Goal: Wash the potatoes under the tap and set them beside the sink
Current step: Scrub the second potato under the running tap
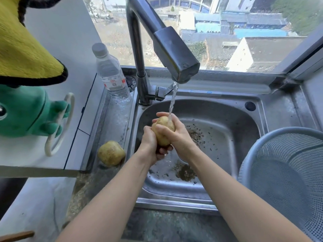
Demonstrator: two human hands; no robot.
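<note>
Directly below you, a steel sink fills the middle of the view, its floor flecked with dirt. A grey mesh colander sits at its right edge. A dark tap arches over the basin, and a plastic bottle stands to its left. Your left hand cups a potato from beneath, fingers curled round it. Your right hand wraps it from the right. A thin stream of water strikes it. A second potato lies on the ledge just left of the basin.

2x potato, 2x hand; 1 ea: tap, sink, bottle, strainer, plush toy.
</note>
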